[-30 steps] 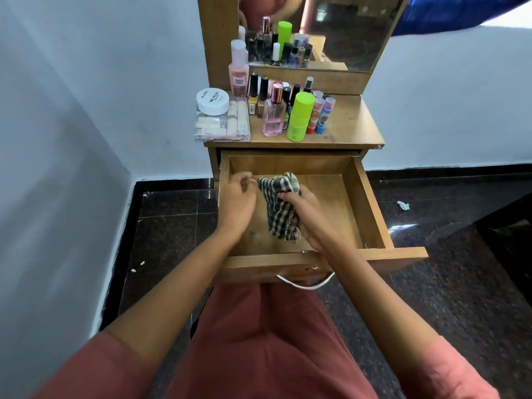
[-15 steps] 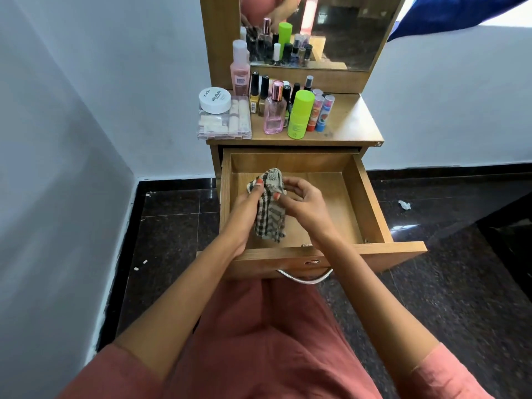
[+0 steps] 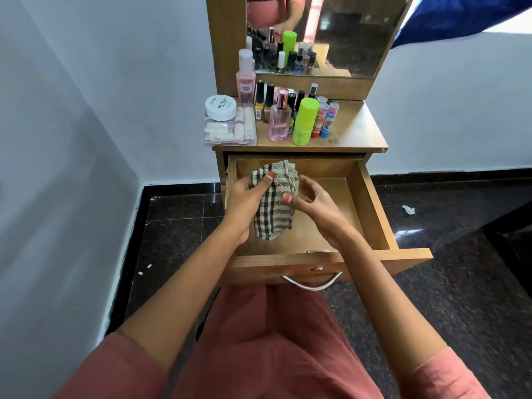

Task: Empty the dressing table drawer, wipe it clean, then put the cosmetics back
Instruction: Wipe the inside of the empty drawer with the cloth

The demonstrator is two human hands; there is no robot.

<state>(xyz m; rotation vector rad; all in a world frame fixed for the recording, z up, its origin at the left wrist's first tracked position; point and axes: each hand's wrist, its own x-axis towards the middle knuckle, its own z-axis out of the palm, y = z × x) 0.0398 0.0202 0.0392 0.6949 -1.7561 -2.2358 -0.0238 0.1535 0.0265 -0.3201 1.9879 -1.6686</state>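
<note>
The wooden drawer (image 3: 371, 203) is pulled out, and only the cloth and my hands are over its bare bottom. A checked cloth (image 3: 275, 208) hangs bunched above the drawer's left half. My left hand (image 3: 244, 203) grips the cloth from the left, thumb on its upper part. My right hand (image 3: 313, 203) touches the cloth's right edge with its thumb; its fingers are loosely curled. The cosmetics stand on the table top (image 3: 357, 131): a lime green bottle (image 3: 305, 122), a pink perfume bottle (image 3: 279, 116), a white jar (image 3: 221, 107) on a clear box (image 3: 230, 131), and several small bottles.
A mirror (image 3: 345, 33) rises behind the cosmetics. A white wall closes in on the left and the dark tiled floor (image 3: 460, 283) stretches to the right, with a scrap of paper (image 3: 408, 209) on it. The drawer's metal handle (image 3: 312, 283) is just above my lap.
The cloth passed from my right hand into my left hand and moved toward the drawer's back left. My right hand has loosened its hold and now only touches it.
</note>
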